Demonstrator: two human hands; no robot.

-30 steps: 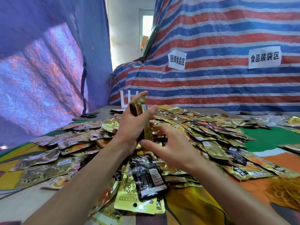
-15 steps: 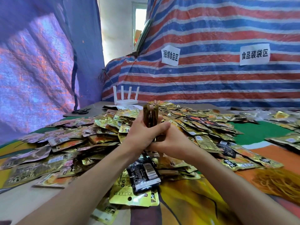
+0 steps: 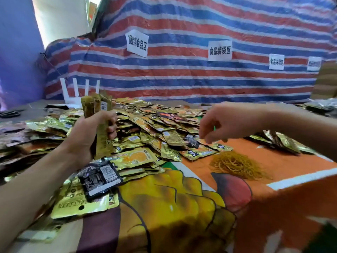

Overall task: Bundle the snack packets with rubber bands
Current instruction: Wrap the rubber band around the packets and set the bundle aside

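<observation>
My left hand grips an upright stack of gold snack packets, fingers curled round its middle. A big heap of loose gold and black snack packets covers the table behind and to the left. My right hand hovers with loosely curled, empty fingers above the heap's right edge, a little up and left of a pile of yellow rubber bands lying on the orange cloth.
A black packet and a gold one lie near the front edge. More packets lie right of my right hand. A white router and scissors sit at the back left. A striped tarp with paper labels hangs behind.
My right hand has let go of the stack and moved right, toward the rubber bands. My left hand keeps the stack upright. The view has swung to the right.
</observation>
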